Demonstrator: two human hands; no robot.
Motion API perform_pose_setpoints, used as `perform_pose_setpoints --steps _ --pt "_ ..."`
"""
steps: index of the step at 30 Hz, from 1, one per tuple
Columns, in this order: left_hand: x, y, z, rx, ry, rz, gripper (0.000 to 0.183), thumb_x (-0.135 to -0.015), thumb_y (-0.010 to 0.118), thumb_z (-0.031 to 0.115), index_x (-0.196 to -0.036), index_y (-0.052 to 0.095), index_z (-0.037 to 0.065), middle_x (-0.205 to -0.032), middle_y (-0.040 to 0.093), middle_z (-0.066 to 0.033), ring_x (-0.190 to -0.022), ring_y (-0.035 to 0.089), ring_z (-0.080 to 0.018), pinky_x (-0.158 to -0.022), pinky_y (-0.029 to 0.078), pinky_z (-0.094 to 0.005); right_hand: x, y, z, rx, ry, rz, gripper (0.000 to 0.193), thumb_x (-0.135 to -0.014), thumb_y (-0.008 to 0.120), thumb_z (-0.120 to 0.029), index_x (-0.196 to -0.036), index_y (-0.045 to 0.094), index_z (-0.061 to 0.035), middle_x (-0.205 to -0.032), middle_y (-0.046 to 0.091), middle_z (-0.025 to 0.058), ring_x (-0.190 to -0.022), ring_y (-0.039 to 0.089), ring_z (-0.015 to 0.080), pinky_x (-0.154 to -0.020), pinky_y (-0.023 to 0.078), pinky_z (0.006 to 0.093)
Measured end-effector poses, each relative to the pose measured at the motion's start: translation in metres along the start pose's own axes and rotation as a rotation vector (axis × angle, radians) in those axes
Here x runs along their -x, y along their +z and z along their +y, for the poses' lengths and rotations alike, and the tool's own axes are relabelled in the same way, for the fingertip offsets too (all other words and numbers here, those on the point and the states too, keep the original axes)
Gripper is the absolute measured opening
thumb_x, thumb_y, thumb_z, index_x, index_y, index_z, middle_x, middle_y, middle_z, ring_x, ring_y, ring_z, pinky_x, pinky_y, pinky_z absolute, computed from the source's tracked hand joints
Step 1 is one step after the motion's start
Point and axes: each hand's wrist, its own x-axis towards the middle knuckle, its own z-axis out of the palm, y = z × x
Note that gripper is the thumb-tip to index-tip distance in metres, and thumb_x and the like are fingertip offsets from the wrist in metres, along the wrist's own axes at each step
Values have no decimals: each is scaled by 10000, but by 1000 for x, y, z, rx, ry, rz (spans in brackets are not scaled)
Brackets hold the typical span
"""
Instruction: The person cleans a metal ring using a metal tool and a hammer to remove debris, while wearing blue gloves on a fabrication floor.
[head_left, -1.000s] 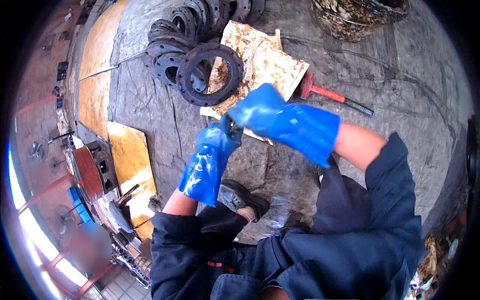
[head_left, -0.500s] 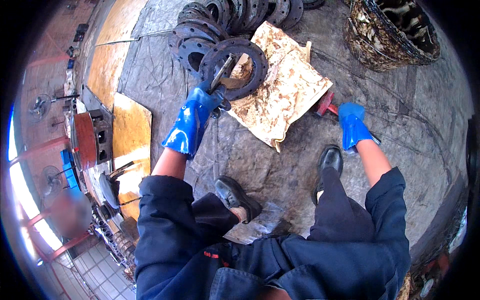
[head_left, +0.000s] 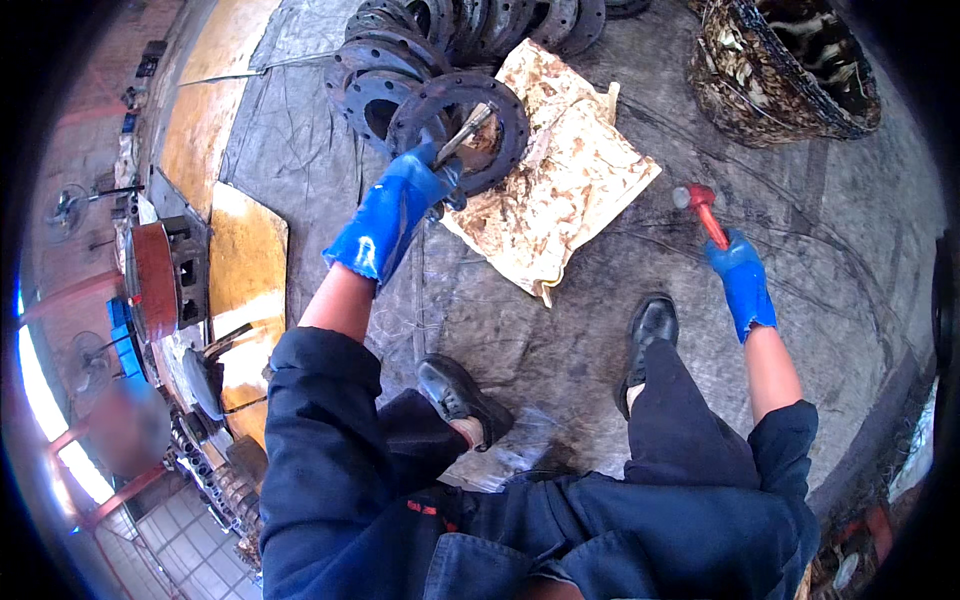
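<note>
In my left hand [head_left: 418, 180], in a blue rubber glove, is a chisel-like metal bar [head_left: 465, 135], which slants up across the opening of a dark steel flange ring [head_left: 515, 120]. The ring has bolt holes around its rim and leans by the other rings. Whether my fingers also touch the ring cannot be made out. Farther right, my right hand [head_left: 738, 268], gloved the same way, is closed around the handle of a red hammer [head_left: 700, 197], raised off the floor covering. A brown-stained, cream-coloured sheet or flattened sack [head_left: 560, 190] lies beneath and right of the ring.
Several dark flange rings [head_left: 480, 30] lean in a row at the far side. A big, crusted basket-like container [head_left: 735, 85] stands at the far right. Yellowish boards [head_left: 245, 255] lie to the left, near a fan [head_left: 68, 212]. My shoes [head_left: 655, 325] rest on the grey floor covering.
My right hand and the hammer have moved right and a little nearer me, and the hammer's head has swung up. My left hand, bar and ring have barely shifted.
</note>
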Motion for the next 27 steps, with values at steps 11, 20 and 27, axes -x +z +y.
perform_pose_setpoints --steps 11,20,27 --pt "6 17 28 -149 77 -16 227 -820 596 143 -987 628 -7 -763 634 -190 -674 631 -286 -571 476 -392 58 -28 -178 -585 -208 -386 542 -898 537 -520 -1126 592 -31 -751 625 37 -643 567 92 -576 447 236" --pt "40 9 33 -63 301 130 86 -791 618 76 -855 634 22 -836 627 -218 -846 616 -399 -708 479 -425 108 0 -281 -439 -785 -286 428 -935 516 -437 -1108 601 -54 -776 625 34 -730 598 103 -682 471 265" --pt "22 19 17 -115 341 71 112 -830 596 102 -895 610 12 -823 592 -143 -790 525 -253 -712 451 -377 92 -4 -274 -436 -365 -462 460 -932 506 -475 -1065 610 -48 -744 617 37 -691 591 94 -642 465 257"
